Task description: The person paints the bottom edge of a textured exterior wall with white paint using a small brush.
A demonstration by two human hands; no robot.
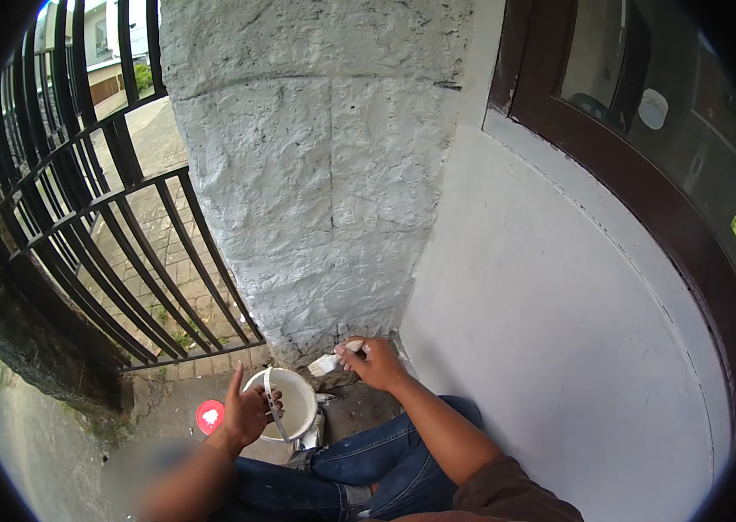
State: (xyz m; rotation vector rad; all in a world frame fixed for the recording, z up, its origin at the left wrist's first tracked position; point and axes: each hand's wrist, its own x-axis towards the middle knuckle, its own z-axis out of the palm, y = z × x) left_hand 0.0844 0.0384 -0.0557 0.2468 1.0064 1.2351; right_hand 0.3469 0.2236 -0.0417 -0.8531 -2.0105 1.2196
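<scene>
My right hand is closed round the handle of a paintbrush. The brush's white bristles point left, near the foot of the rough whitish wall. Below and to the left is a white bucket, its inside pale. My left hand curls its fingers on the bucket handle, a light band standing up over the rim, while one digit points upward. A red round lid with a white patch lies on the ground left of this hand.
Dark metal gate bars rise at the left beside a dark post. A smooth pale wall bends along my right side, under a brown window frame. My jeans-clad legs are close behind the bucket.
</scene>
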